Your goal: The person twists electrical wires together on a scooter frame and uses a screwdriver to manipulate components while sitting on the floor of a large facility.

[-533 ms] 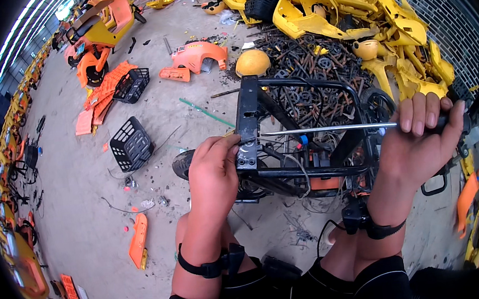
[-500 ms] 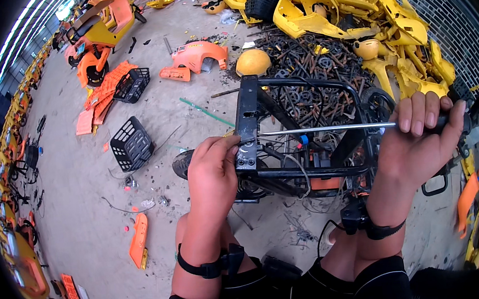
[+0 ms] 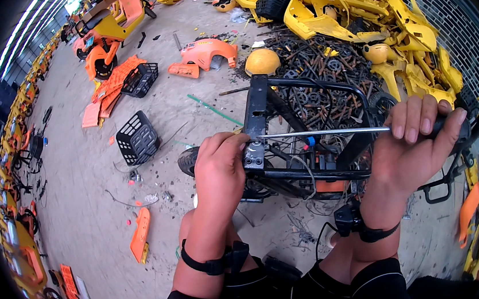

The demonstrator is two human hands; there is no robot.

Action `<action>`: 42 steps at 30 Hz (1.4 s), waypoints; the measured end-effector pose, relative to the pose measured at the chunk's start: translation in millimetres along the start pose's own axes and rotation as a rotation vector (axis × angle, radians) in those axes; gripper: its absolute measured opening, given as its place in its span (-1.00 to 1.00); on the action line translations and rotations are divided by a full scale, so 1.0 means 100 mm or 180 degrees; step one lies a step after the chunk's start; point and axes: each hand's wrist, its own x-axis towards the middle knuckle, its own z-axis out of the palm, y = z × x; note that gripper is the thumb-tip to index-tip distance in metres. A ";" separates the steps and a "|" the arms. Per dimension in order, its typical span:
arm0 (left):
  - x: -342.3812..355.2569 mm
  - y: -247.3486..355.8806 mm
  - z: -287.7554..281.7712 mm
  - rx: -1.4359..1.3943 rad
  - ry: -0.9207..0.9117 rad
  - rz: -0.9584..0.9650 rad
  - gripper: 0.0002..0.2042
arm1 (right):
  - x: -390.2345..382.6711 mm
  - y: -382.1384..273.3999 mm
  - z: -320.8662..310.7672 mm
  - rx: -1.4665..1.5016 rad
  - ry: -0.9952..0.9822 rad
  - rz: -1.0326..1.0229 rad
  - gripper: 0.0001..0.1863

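My right hand (image 3: pixel 411 138) is wrapped round the dark handle of a screwdriver (image 3: pixel 330 133), fingers uppermost and thumb pointing up on the right. Its long silver shaft lies nearly level, running left across a black metal frame (image 3: pixel 322 174) of a stripped vehicle. The tip reaches the flat bracket (image 3: pixel 255 110) at the frame's left end, beside some bolts. My left hand (image 3: pixel 221 165) is closed at that bracket's left edge, thumb and fingers pinched close to the tip. Just what those fingertips press on is partly hidden.
Behind the frame lies a heap of rusty metal parts (image 3: pixel 323 63), with yellow body panels (image 3: pixel 406 24) piled beyond. A yellow helmet (image 3: pixel 262 62), a black basket (image 3: pixel 137 138) and orange panels (image 3: pixel 207 54) lie on the concrete floor. Scooters line the left; a brick wall (image 3: pixel 458 24) stands right.
The view has swung slightly, so the surroundings appear farther right. My right hand and the screwdriver sit a little closer to the bracket; both hands keep their grip.
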 end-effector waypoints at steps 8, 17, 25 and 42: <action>-0.01 -0.03 0.00 -0.0026 0.0000 0.0025 -0.83 | 0.04 -0.06 -0.03 0.0000 0.0020 -0.0040 -0.65; -0.01 -0.07 0.01 -0.0094 -0.0048 0.0030 -0.82 | 0.03 0.03 -0.05 0.0043 0.0127 0.0007 -0.67; -0.01 -0.07 -0.01 -0.0111 -0.0116 0.0067 -0.72 | 0.06 -0.03 -0.08 0.0219 0.0018 -0.0004 -0.65; -0.03 -0.08 -0.03 -0.0031 -0.0257 0.0186 -0.66 | 0.07 0.03 -0.06 -0.0220 0.0607 0.0044 -0.69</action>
